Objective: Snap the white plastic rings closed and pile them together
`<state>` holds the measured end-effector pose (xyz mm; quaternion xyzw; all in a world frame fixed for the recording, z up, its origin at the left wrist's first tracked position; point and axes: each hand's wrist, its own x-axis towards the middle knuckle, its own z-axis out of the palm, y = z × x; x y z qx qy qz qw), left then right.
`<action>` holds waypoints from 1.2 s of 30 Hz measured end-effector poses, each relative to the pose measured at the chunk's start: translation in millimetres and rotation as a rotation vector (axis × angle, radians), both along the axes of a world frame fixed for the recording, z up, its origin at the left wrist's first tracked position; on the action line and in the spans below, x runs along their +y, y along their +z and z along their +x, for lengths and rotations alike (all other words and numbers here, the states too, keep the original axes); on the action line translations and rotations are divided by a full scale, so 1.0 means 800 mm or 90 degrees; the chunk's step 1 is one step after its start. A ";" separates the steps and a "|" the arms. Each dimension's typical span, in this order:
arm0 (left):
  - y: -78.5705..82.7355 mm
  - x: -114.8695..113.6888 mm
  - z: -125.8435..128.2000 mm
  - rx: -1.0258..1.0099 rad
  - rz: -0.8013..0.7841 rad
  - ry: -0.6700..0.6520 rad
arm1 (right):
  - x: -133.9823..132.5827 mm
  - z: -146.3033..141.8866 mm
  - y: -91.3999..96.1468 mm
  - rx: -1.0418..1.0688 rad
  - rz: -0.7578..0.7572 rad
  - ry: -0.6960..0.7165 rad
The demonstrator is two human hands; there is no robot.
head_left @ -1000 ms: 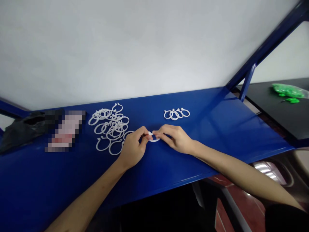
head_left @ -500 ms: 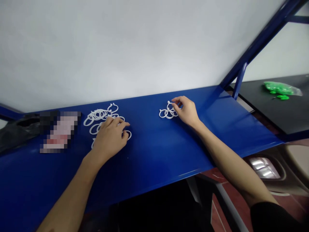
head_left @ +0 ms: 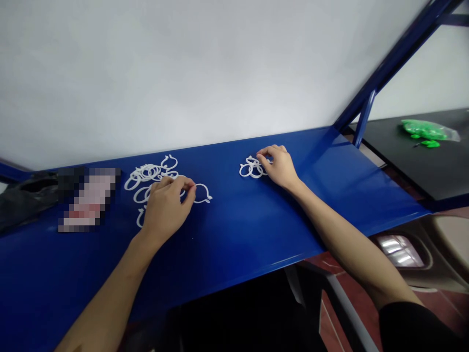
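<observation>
Head view: left hand [head_left: 166, 208] curled, thumb and forefinger pinched on one open ring [head_left: 202, 194]. Ring pokes out right of the fingertips, low over the blue shelf [head_left: 234, 230], at the right edge of the loose pile [head_left: 148, 173]. Hand covers part of the pile. Right hand [head_left: 280, 167] well apart, further right, fingers bent, tips on the right end of a short overlapping row [head_left: 251, 169]. Can't tell if it grips one. Green parts [head_left: 423, 129] on black table [head_left: 421, 166], far right.
</observation>
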<state>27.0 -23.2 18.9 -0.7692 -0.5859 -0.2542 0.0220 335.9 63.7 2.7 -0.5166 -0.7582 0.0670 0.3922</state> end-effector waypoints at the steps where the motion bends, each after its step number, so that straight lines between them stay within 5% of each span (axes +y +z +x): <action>1: 0.001 -0.001 0.002 -0.030 0.004 -0.003 | -0.003 -0.001 0.002 0.002 0.015 0.005; 6: 0.005 -0.009 0.016 -0.160 -0.045 -0.009 | -0.037 -0.026 0.015 0.009 0.054 0.075; 11: 0.007 -0.016 0.029 -0.234 -0.141 -0.034 | -0.081 -0.059 0.024 -0.017 -0.040 0.342; 16: 0.008 -0.020 0.035 -0.306 -0.291 -0.120 | -0.095 -0.070 0.023 -0.013 -0.057 0.448; 27: 0.003 -0.023 0.037 -0.287 -0.143 -0.124 | -0.093 -0.070 0.016 0.088 -0.077 0.323; 36: -0.005 -0.020 0.039 -0.255 -0.167 -0.149 | -0.095 -0.071 0.010 0.083 -0.045 0.411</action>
